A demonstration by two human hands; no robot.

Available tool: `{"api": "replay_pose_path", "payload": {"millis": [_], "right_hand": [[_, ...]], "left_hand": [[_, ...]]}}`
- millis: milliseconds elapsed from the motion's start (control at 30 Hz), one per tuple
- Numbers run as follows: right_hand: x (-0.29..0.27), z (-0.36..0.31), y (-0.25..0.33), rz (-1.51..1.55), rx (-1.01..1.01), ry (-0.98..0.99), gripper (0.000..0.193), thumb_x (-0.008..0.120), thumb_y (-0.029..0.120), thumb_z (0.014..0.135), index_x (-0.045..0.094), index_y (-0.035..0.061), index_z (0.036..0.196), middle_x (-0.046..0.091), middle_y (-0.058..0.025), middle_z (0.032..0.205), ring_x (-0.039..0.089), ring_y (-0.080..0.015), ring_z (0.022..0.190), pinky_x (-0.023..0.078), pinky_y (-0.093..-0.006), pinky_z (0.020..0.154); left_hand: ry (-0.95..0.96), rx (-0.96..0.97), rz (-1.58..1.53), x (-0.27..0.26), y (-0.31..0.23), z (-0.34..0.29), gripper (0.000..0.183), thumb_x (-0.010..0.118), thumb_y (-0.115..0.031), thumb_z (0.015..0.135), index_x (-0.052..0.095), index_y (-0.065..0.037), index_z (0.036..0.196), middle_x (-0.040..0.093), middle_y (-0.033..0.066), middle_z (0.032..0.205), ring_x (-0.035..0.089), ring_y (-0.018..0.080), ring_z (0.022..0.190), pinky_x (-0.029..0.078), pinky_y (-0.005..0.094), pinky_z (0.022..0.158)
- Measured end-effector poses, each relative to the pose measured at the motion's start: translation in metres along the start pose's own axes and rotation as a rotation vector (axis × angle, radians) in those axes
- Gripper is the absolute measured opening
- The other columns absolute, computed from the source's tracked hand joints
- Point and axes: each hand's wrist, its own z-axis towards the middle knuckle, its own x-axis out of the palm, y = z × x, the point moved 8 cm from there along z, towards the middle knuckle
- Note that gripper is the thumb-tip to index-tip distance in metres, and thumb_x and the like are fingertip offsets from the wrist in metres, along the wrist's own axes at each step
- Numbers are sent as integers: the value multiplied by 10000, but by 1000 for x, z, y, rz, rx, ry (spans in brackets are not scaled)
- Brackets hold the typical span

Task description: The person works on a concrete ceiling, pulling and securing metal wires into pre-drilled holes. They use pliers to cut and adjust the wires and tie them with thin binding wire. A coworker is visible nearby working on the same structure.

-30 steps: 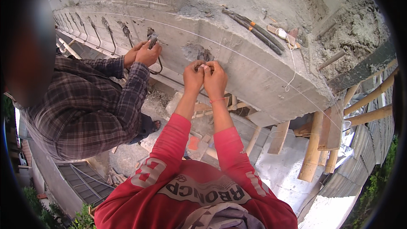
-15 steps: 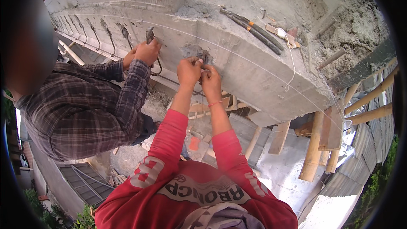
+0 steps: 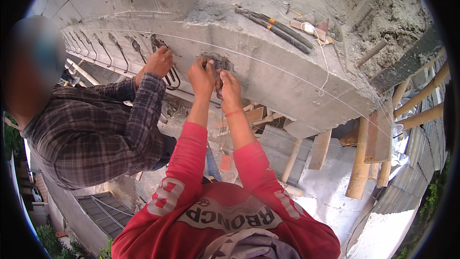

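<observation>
At a chipped-out hollow [image 3: 221, 62] in the face of a grey concrete beam [image 3: 268, 79], my two hands work close together. My left hand [image 3: 201, 77] has thumb and fingers pinched at the hollow's left edge. Just right of it and slightly lower, my right hand [image 3: 231, 88] is closed with fingers curled inward. Whatever the fingers grip is too small or hidden to name. A thin white string line [image 3: 268, 61] runs along the beam above my hands. To my left, a co-worker's hand [image 3: 159, 61] is at another hollow, above bent steel bars [image 3: 172, 80].
Long black-handled cutters with orange bands [image 3: 275, 29] lie on the ledge beside a white string roll [image 3: 309, 29]. A co-worker in a plaid shirt [image 3: 91, 134] stands close on my left. Bamboo poles [image 3: 357, 163] and boards are below right. Several bent bars [image 3: 105, 52] stick out farther left.
My hands have moved slightly apart, the right one dropping a little lower. The co-worker's hand has come down a little from the hollow. The whole view has shifted slightly.
</observation>
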Motion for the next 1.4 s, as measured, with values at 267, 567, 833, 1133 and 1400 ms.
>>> {"api": "replay_pose_path", "payload": {"millis": [267, 567, 833, 1133, 1400], "right_hand": [[3, 9, -6, 108, 97, 51, 238, 569, 169, 1098, 661, 47, 1281, 562, -8, 704, 432, -85, 496, 313, -266, 436], [0, 14, 28, -791, -388, -136, 235, 605, 125, 1007, 796, -11, 1029, 684, -120, 689, 632, -175, 562, 472, -346, 547], [6, 11, 32, -1019, -409, -137, 247, 608, 160, 929, 821, 54, 995, 767, -226, 1010, 732, -424, 1000, 562, -482, 891], [-23, 44, 17, -984, -381, -85, 226, 629, 154, 972, 793, 11, 1036, 743, -207, 873, 715, -339, 800, 540, -436, 756], [-9, 16, 37, -1091, -554, -186, 206, 616, 167, 1015, 773, 46, 1073, 744, -194, 847, 712, -341, 722, 537, -447, 692]], "left_hand": [[-5, -400, -348, 3, 44, -18, 207, 753, -178, 970, 770, 23, 1015, 764, 157, 835, 721, 291, 694, 548, 421, 693], [14, -32, 179, -10, -16, 9, 220, 756, -229, 947, 784, -11, 946, 734, 256, 852, 711, 471, 790, 554, 514, 731], [6, -106, 201, -7, -6, 17, 216, 769, -230, 935, 783, -14, 921, 729, 264, 832, 718, 480, 818, 554, 525, 735], [87, -343, -353, 13, 23, 1, 198, 740, -179, 968, 781, 15, 972, 764, 175, 806, 763, 278, 714, 569, 403, 690], [-5, 158, -95, 5, -8, 4, 138, 701, -139, 982, 765, -21, 1010, 762, 174, 907, 738, 369, 801, 571, 446, 739]]}}
